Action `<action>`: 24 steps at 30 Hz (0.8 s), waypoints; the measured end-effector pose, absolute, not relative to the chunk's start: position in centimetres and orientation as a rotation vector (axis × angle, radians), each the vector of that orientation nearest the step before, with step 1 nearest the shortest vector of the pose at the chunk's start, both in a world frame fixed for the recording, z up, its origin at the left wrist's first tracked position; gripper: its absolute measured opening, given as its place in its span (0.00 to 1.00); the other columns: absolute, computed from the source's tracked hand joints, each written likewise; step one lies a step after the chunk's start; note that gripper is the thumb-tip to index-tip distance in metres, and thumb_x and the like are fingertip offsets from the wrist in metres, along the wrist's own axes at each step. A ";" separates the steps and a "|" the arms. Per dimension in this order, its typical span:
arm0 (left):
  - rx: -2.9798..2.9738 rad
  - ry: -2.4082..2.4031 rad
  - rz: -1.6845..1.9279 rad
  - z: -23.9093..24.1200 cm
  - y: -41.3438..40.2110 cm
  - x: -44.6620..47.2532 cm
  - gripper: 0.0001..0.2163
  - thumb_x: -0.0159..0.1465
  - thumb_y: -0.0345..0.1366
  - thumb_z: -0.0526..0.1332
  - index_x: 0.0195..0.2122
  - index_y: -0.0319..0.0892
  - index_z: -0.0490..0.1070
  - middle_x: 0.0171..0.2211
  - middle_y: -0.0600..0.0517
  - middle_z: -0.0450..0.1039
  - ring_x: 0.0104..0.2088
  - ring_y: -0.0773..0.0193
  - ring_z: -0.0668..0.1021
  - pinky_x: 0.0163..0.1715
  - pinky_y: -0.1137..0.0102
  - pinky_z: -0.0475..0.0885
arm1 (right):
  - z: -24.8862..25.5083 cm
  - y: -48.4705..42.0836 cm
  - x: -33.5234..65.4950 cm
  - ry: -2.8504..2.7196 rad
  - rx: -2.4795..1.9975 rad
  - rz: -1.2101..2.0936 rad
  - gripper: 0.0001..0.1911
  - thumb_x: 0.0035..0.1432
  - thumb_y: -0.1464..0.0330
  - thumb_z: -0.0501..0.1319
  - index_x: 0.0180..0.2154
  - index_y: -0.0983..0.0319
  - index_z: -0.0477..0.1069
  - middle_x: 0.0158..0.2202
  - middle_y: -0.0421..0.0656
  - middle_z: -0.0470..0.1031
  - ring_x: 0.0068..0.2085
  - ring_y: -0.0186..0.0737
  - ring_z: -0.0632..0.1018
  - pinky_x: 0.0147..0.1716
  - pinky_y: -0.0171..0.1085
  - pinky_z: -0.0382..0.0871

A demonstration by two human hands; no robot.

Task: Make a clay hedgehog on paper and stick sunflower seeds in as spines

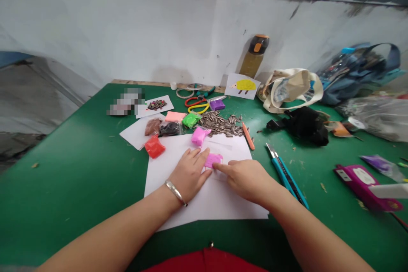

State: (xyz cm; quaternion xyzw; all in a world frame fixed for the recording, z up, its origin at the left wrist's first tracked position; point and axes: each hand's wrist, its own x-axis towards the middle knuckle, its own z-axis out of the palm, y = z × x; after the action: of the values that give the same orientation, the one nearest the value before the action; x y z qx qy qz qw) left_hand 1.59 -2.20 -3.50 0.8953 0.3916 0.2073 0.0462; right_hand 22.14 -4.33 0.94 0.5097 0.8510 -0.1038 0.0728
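1. A green bench (70,178) is seen set against a scuffed white wall, with a dark ledge running along the top of the wall at the right.
2. A white sheet of paper (210,195) is laid flat on the bench in front of the person, and a second white sheet lies further back to the left.
3. Small bags of coloured clay are scattered behind the sheet: a red bag (154,146), a green bag (191,120), a pink bag (199,136) and a purple bag (217,104).
4. A heap of sunflower seeds (219,123) is spread just behind the sheet, with scissors (197,105) near it.
5. A bottle with an orange cap (255,54) is leaned against the wall, beside a card with a yellow figure (242,86).
6. Two blue utility knives (285,174) are laid right of the sheet; a cloth bag (288,87) and a magenta object (363,180) are seen further right.
7. A flat piece of pink clay (213,160) is held down on the paper between the two hands.
8. The left hand (189,174), a silver bangle at its wrist, is laid palm down, its grip released, the fingertips touching the clay's left edge.
9. The right hand (248,178) is loosely curled, grasping nothing, its forefinger stretched out to the clay's lower right edge.
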 end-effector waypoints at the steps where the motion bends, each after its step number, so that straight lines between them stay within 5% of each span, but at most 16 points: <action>1: 2.731 1.198 0.623 -3.5 -2.2 1.6 0.23 0.66 0.39 0.53 0.60 0.36 0.58 0.53 0.39 0.70 0.54 0.49 0.71 0.55 0.51 0.64 | 1.0 -4.4 22.4 2.546 1.544 -0.314 0.25 0.58 0.70 0.50 0.56 0.47 0.63 0.34 0.41 0.76 0.31 0.39 0.75 0.25 0.33 0.53; 24: 2.759 1.199 0.607 -3.5 -2.2 1.6 0.21 0.66 0.38 0.53 0.57 0.33 0.61 0.52 0.39 0.70 0.53 0.48 0.71 0.54 0.50 0.64 | 0.2 -4.6 22.3 2.671 1.503 -0.326 0.25 0.59 0.70 0.49 0.58 0.48 0.62 0.33 0.40 0.74 0.31 0.36 0.74 0.25 0.34 0.48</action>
State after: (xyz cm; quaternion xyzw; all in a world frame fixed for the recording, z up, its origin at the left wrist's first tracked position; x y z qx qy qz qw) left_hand 1.64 -2.21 -3.49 0.8984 0.3904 0.1976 0.0366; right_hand 22.33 -4.62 0.24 0.4875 0.8662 -0.1059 0.0296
